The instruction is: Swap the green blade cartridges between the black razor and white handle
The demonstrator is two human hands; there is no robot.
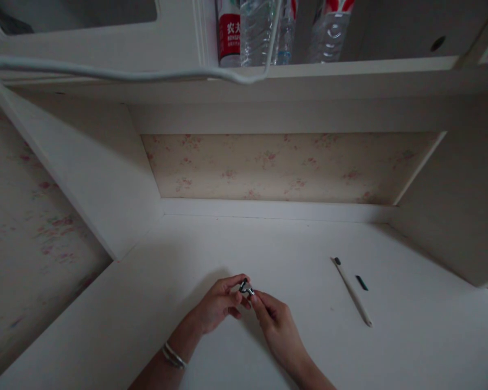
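Note:
Held between both hands over the white desk [154, 303] is a small shiny metal and black piece [246, 288], too small to name. My left hand [218, 304] pinches its upper left side between thumb and index finger, with the other fingers curled below. From the right, my right hand [277, 325] has its thumb and forefinger closed on the metal end. Further right, a slim white pen-like stick [353, 292] with a dark top end lies aslant on the desk. Beside it is a short dark strip [361, 283].
Above the desk, a shelf [374, 67] carries several plastic bottles [334, 32], one with a red label. A pale cable or rod [126, 75] crosses in front of it. Side panels [93, 173] and a floral-papered back wall [268, 168] enclose the desk.

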